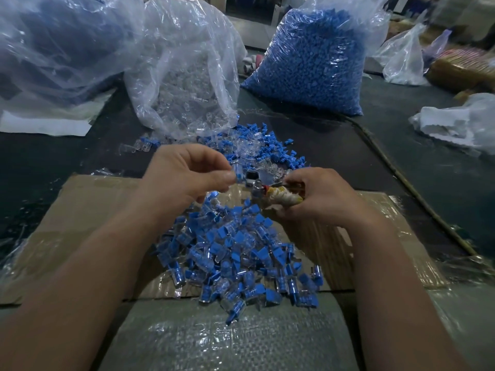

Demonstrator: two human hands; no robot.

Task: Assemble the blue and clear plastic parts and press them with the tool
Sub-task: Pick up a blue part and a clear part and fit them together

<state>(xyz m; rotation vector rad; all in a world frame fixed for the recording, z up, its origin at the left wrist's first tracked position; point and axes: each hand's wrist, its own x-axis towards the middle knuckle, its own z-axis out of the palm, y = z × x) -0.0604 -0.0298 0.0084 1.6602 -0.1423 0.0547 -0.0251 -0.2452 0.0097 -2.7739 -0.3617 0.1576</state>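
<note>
My left hand (184,175) pinches a small blue and clear plastic part (237,173) between thumb and fingertips, above the cardboard. My right hand (318,196) grips a tool with a cloth-wrapped handle (284,197); its metal tip (257,189) points left, a little below the held part. Under my forearms lies a heap of joined blue and clear pieces (235,258). Loose blue and clear parts (257,148) are scattered just beyond my hands.
A flattened cardboard sheet (88,207) covers the dark table. Behind stand a clear bag of clear parts (184,84), a bag of blue parts (313,62) and a large bag at the left (53,44). White bags (455,124) lie at the right.
</note>
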